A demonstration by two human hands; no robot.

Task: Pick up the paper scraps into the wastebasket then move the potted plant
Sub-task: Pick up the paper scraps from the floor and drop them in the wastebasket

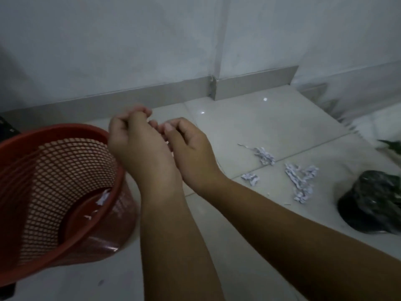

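Note:
A red mesh wastebasket stands on the floor at the left, with a few white paper scraps at its bottom. My left hand and my right hand are held together just right of the basket's rim. Their backs face me, the fingers are curled, and no paper shows in them. More crumpled paper scraps lie on the tiles to the right, a second clump farther back. The potted plant's pot, wrapped in black plastic, sits at the right edge, with a dark leaf above it.
A white wall with a grey skirting board runs across the back, with a corner post. The floor is pale glossy tile. A dark object shows behind the basket at the far left.

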